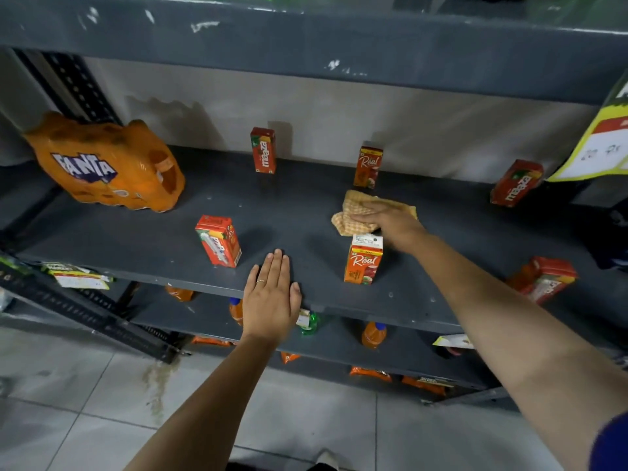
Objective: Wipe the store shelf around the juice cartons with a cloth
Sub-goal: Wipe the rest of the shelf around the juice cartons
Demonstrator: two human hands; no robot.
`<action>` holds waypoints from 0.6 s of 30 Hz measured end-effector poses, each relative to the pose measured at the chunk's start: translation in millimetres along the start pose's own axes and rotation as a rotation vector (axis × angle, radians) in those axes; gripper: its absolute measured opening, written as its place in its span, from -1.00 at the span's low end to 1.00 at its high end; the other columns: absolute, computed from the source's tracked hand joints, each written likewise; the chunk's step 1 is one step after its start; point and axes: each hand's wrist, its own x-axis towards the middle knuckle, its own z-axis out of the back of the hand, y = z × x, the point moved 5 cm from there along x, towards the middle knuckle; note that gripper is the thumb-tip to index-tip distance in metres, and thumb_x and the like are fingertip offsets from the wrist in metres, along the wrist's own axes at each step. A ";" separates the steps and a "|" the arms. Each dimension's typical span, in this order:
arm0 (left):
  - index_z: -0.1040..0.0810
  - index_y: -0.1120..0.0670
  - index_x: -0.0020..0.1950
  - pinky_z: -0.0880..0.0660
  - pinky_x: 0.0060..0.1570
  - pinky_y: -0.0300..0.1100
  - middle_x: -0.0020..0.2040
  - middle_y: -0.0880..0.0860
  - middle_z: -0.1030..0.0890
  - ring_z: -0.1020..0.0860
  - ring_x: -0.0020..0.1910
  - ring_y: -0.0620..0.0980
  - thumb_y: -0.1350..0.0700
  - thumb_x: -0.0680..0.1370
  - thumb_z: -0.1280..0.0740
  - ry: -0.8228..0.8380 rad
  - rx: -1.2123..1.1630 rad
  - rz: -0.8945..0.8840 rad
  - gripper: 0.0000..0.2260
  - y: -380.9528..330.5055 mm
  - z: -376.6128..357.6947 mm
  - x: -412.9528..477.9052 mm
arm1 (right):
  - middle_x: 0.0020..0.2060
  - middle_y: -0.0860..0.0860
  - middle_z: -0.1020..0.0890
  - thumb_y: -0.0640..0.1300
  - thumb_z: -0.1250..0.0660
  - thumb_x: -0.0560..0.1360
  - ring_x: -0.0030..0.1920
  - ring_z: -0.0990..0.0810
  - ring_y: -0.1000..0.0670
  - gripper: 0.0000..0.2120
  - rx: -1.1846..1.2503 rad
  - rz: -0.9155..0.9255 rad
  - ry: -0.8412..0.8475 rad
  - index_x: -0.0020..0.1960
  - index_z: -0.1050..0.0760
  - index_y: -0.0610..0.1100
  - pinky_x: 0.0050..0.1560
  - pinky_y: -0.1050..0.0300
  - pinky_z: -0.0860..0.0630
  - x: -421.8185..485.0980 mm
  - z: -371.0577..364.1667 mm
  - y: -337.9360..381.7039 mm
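A dark grey shelf (289, 219) holds several small juice cartons, spread apart. My right hand (390, 220) presses a yellow checked cloth (350, 217) flat on the shelf, between a Real carton (367, 166) at the back and another Real carton (363, 260) near the front edge. My left hand (272, 297) rests flat and empty on the shelf's front edge, fingers together, just right of a red carton (219, 241). A Maaza carton (263, 150) stands at the back centre. Two more red cartons (516, 183) (543, 278) stand at the right.
A shrink-wrapped orange Fanta pack (105, 164) fills the shelf's left end. The upper shelf (306, 39) overhangs closely. A yellow price tag (598, 144) hangs at the right. Lower shelves hold orange bottles (373, 334). Tiled floor (102, 402) lies below.
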 end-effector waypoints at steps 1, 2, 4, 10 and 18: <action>-0.05 0.14 0.58 0.22 0.50 -0.09 0.60 0.08 -0.07 0.00 0.57 0.01 -0.11 0.56 0.34 0.010 0.012 0.002 -0.35 1.3 -2.3 -0.2 | 0.52 0.05 -0.24 -0.35 -0.37 0.45 0.52 -0.18 -0.06 -0.38 0.009 -0.029 -0.003 0.41 -0.41 0.12 0.49 0.12 -0.16 -12.7 0.1 -6.2; -0.03 0.14 0.58 0.22 0.50 -0.09 0.60 0.07 -0.06 0.01 0.57 0.01 -0.12 0.56 0.35 0.010 0.018 0.004 -0.34 2.5 -4.0 0.0 | 0.53 0.06 -0.23 -0.43 -0.32 0.43 0.52 -0.17 -0.05 -0.33 0.050 -0.075 -0.020 0.40 -0.41 0.12 0.49 0.12 -0.16 -26.9 0.7 -13.6; -0.05 0.14 0.58 0.20 0.50 -0.08 0.60 0.08 -0.08 0.00 0.57 0.01 -0.12 0.56 0.34 0.002 0.024 0.007 -0.34 3.8 -4.8 0.5 | 0.52 0.06 -0.26 -0.52 -0.22 0.39 0.51 -0.18 -0.03 -0.28 0.113 -0.116 -0.068 0.38 -0.45 0.09 0.46 0.17 -0.18 -56.7 2.5 -20.4; -0.15 0.20 0.55 0.05 0.52 0.00 0.57 0.13 -0.19 -0.11 0.56 0.06 -0.08 0.58 0.25 -0.016 -0.018 0.013 -0.36 -0.5 -2.6 0.0 | 0.46 0.10 -0.36 -0.57 -0.15 0.34 0.47 -0.28 0.01 -0.28 0.190 -0.187 -0.098 0.26 -0.58 0.06 0.45 0.11 -0.25 -144.4 -13.5 -9.7; -0.09 0.17 0.57 0.13 0.53 -0.03 0.59 0.11 -0.13 -0.04 0.57 0.04 -0.09 0.58 0.31 -0.015 0.039 0.021 -0.36 1.3 -6.8 -0.4 | 0.20 -0.05 -0.62 -0.21 -0.36 0.42 0.19 -0.58 -0.16 -0.55 0.106 -0.390 -0.057 0.27 -0.55 0.13 0.14 0.02 -0.49 -109.1 63.3 -28.7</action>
